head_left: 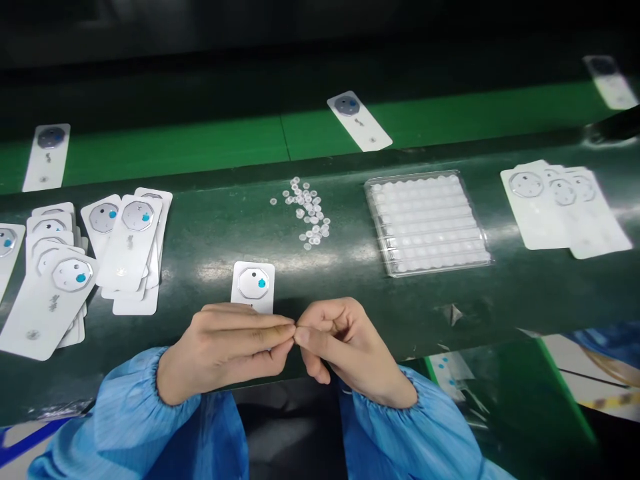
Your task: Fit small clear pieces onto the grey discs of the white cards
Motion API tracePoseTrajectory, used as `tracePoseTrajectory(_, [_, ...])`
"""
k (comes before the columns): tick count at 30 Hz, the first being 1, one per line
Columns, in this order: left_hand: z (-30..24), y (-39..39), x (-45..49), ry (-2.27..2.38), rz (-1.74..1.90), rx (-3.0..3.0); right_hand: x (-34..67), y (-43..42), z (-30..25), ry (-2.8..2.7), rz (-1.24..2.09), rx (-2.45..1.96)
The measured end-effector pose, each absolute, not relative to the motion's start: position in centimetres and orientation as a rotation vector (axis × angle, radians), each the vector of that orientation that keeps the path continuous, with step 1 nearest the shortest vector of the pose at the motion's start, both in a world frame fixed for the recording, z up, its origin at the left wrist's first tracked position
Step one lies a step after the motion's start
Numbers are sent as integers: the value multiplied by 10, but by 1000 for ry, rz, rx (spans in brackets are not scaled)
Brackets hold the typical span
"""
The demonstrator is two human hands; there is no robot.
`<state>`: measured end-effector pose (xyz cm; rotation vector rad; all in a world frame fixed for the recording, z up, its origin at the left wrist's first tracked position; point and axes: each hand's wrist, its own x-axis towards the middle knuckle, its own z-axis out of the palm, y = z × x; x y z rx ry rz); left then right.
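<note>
My left hand (227,347) and my right hand (340,347) meet fingertip to fingertip near the front edge of the dark green bench. Both are pinched closed on something tiny that I cannot make out. A white card (253,285) with a round silver disc and a blue dot lies just beyond my left hand, partly under its fingers. Both wrists wear light blue sleeves. A loose scatter of small clear round pieces (307,213) lies further back on the bench.
Several white cards are piled at the left (75,267) and more at the right (565,207). A clear blister tray (427,223) sits right of centre. Single cards (359,120) lie on the green conveyor belt (175,147) behind.
</note>
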<state>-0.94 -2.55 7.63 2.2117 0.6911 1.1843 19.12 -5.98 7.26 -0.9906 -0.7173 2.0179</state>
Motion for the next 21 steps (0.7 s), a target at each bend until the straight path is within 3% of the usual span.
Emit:
tracePoseTrajectory(12, [95, -34, -9, 799, 1117, 2253, 186, -67, 87, -890, 1790, -1093])
tracePoseTrajectory(21, [100, -42, -10, 858, 1043, 2282, 185, -73, 89, -948, 1819, -1099])
